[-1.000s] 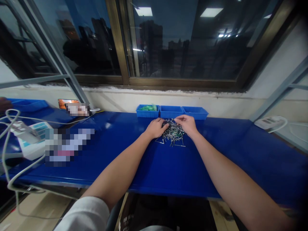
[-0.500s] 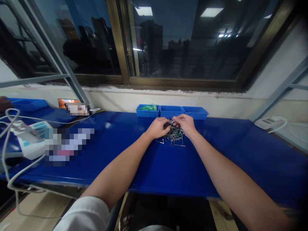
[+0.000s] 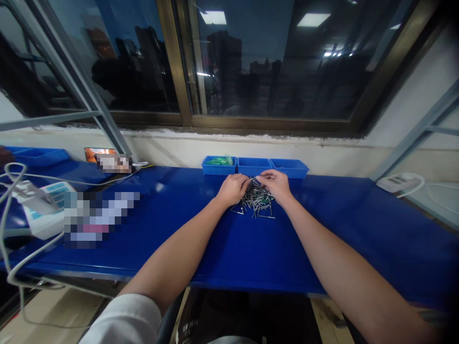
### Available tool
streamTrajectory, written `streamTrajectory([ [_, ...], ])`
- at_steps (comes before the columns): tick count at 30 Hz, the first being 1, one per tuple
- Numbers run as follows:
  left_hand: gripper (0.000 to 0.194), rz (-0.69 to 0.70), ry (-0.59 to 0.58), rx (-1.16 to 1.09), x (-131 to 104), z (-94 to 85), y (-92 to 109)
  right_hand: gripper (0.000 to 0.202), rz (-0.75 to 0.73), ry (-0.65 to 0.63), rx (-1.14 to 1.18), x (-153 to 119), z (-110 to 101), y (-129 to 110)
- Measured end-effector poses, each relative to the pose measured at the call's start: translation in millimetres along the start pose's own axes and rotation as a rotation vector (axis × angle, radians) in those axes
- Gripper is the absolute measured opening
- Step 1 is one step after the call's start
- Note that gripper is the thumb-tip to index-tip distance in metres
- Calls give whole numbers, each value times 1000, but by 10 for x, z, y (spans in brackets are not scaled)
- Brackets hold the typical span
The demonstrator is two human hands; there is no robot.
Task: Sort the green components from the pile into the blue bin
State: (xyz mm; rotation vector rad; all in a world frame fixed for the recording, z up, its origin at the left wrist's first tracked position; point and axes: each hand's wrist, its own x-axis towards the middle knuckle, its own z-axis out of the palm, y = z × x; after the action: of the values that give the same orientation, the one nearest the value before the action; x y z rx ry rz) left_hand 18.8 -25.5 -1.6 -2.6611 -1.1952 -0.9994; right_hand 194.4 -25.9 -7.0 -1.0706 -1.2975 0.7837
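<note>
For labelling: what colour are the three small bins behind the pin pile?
Blue plastic bins, clearest in the head view.

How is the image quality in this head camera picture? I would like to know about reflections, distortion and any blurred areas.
Head view: the dark window mirrors ceiling lights; the wide lens bends the frame edges and darkens the corners; pixelated patches cover items at left; the blue table shows soft glare; the left hand, right hand and pile of metal pins are small, fine detail unclear.

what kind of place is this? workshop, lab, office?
Most likely a small-parts assembly or sorting bench. A pile of metal pins lies on a blue worktable with both hands at it, and three blue parts bins stand in a row by the window.
</note>
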Motion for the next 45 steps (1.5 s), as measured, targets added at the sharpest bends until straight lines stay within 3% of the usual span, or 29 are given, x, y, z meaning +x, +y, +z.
streamTrajectory([
  [8,30,11,2,17,3,18,-16,34,-14,-76,92,-5,-28,5],
  [15,29,21,-16,8,5,16,-25,32,-27,-100,26,1,-44,35],
  [20,31,-51,26,-32,-2,14,-57,34,-56,24,-33,80,-137,40],
  [22,34,-106,47,-39,-6,7,-78,38,-104,114,-115,123,-212,44],
  [24,34,-143,42,-38,-10,2,-100,46,-116,196,-340,155,-297,63],
  [27,35,-152,20,-31,-15,6,-121,62,-12,278,-732,181,-406,124],
  [33,37,-136,-6,-8,-24,35,-135,75,97,190,-896,207,-466,236],
  [39,38,-168,-62,30,-32,41,-158,65,-35,168,-869,159,-390,176],
  [42,39,-179,-77,44,-42,50,-164,48,-71,43,-870,102,-316,136],
  [45,39,-194,-63,35,-47,60,-164,51,2,-130,-912,40,-230,114],
])
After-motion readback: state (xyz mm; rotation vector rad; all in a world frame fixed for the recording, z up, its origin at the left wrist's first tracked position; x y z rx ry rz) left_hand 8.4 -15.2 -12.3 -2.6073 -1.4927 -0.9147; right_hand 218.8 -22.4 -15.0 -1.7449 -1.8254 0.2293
